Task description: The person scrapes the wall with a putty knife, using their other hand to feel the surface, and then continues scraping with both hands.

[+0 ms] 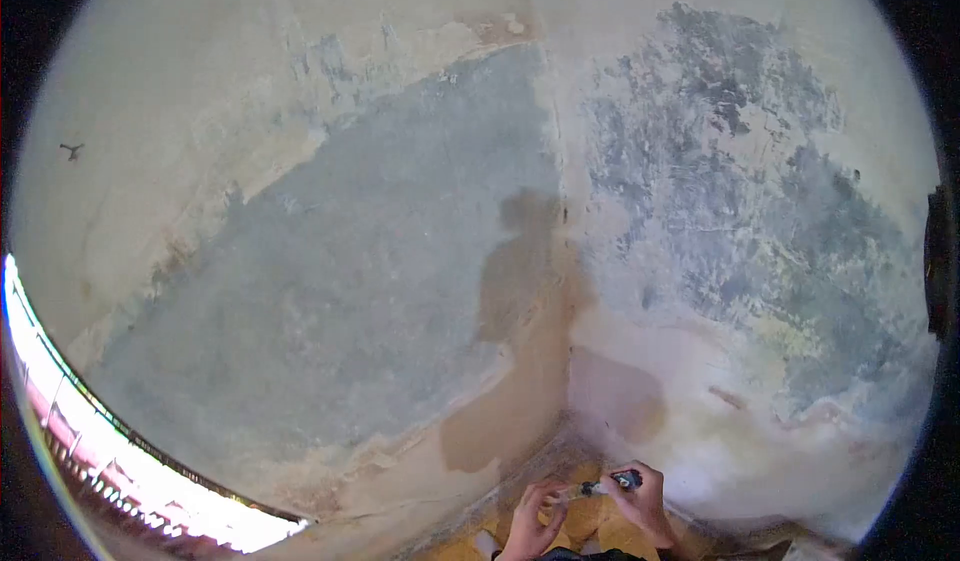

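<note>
In the head view, at the bottom, my left hand (536, 521) and my right hand (640, 503) are close together in front of my body. Between them is a small slim object with dark parts and a pale, clear-looking section (590, 487); its kind is too small to make out. The right hand's fingers close round the darker end. At the paler end, the left thumb and fingers pinch the object. Both hands are held up over the yellowish-brown floor (553, 473) near the corner.
Two walls meet in a corner ahead. Large grey patches mark the left wall (330, 311) and the right wall (740, 161), with worn plaster round them. A person-shaped shadow (530, 281) falls across the corner. At the lower left is a bright opening (150, 481) with railings.
</note>
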A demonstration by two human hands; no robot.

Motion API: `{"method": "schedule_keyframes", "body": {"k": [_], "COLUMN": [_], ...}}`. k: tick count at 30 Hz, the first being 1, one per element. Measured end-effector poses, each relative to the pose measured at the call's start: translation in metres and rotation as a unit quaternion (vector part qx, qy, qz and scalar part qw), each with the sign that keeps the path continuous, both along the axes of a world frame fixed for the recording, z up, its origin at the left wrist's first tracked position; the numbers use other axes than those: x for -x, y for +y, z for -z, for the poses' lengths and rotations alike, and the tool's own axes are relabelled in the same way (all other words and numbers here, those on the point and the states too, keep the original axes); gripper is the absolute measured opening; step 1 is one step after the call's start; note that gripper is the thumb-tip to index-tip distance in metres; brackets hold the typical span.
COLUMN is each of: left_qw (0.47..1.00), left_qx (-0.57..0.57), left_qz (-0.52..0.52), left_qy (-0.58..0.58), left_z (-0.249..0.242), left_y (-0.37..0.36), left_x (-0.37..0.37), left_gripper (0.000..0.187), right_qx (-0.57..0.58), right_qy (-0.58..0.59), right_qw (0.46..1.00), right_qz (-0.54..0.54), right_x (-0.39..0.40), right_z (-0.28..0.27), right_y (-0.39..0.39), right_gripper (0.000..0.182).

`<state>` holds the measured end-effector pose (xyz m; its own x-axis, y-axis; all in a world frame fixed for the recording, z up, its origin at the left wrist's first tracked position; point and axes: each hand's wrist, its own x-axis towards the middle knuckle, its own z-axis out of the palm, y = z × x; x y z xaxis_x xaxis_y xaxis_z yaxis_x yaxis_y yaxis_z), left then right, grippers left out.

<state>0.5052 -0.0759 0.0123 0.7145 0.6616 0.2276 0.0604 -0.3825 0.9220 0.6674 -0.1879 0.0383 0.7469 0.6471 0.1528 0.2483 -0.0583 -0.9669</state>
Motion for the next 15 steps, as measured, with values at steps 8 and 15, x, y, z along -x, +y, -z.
{"method": "schedule_keyframes", "body": {"k": [8, 15], "left_qw": [0.954, 0.933], "left_qx": [0.235, 0.34], "left_qz": [-0.17, -0.087], "left_qy": [-0.071, -0.077], "left_z": [0.011, -0.009], "left_y": [-0.029, 0.011], "left_x": [-0.019, -0.021], "left_gripper": [0.032, 0.03], "right_qx": [-0.121, -0.023], "right_qy": [0.245, 0.276], "right_qw": [0.956, 0.951], "right_qz": [-0.103, -0.136], "right_x": [0.016, 0.042], "right_z": [0.038, 0.03], "right_y": [0.014, 0.045], "right_gripper": [0.018, 0.021]}}
